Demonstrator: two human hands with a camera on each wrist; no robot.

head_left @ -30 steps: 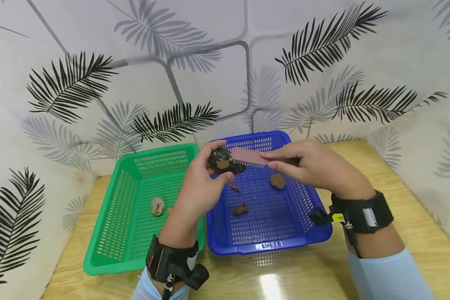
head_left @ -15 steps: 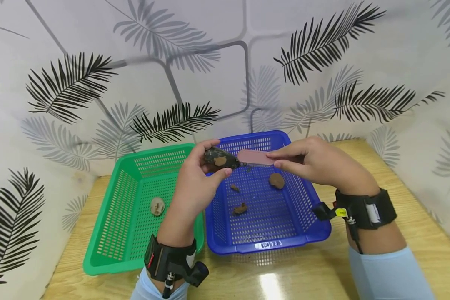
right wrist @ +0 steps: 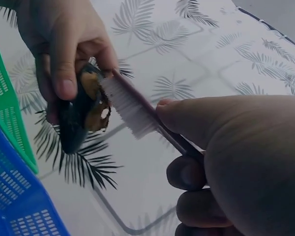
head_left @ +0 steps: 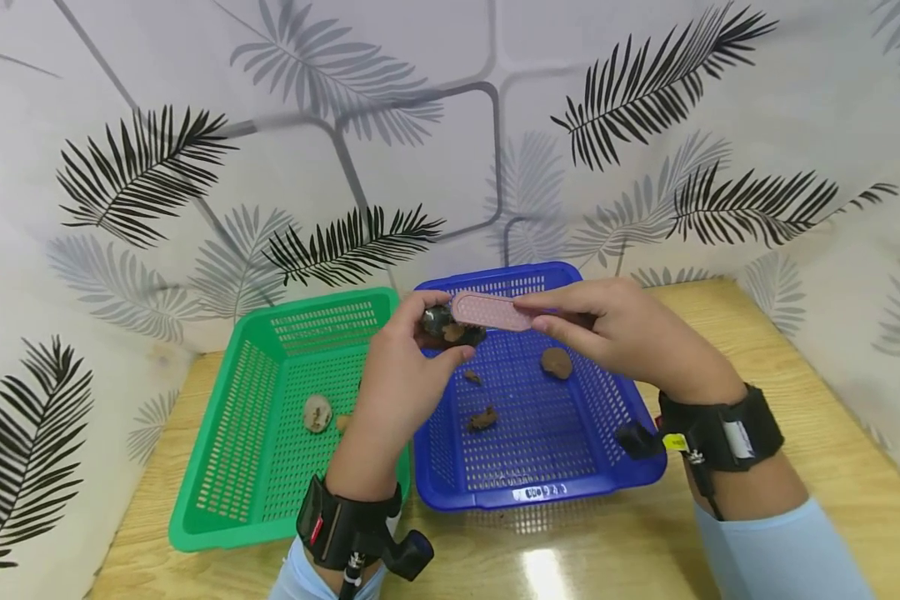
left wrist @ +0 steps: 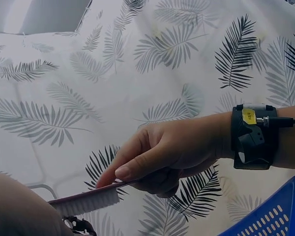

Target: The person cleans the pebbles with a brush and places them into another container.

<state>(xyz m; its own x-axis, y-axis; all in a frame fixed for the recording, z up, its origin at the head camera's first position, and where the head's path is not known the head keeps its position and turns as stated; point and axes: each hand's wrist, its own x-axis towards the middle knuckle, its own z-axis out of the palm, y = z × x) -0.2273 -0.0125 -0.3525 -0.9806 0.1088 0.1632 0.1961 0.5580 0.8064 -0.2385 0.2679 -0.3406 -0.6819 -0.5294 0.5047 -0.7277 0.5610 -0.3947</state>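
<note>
My left hand (head_left: 401,375) holds a dark, smooth stone (right wrist: 73,120) between thumb and fingers, above the blue basket. Brown, mud-like patches (right wrist: 92,84) cling to the stone. From the right, my right hand (head_left: 607,325) grips a pink brush (head_left: 491,311) by its handle, thumb along the top. White bristles (right wrist: 130,108) face the stone, and the brush's front end is at its muddy side in the right wrist view. In the head view the brush head covers part of the stone.
A blue basket (head_left: 532,493) holds a round brown stone (head_left: 556,363), a brown lump (head_left: 483,419) and a smaller bit (head_left: 472,377). Left of it, a green basket (head_left: 187,467) contains a pale stone (head_left: 317,413) and a tan piece (head_left: 342,422) partly behind my arm.
Half a second ago the brush was drawn right, to the stone's edge. It has since moved back left over the stone. My left hand has shifted slightly right with the stone.
</note>
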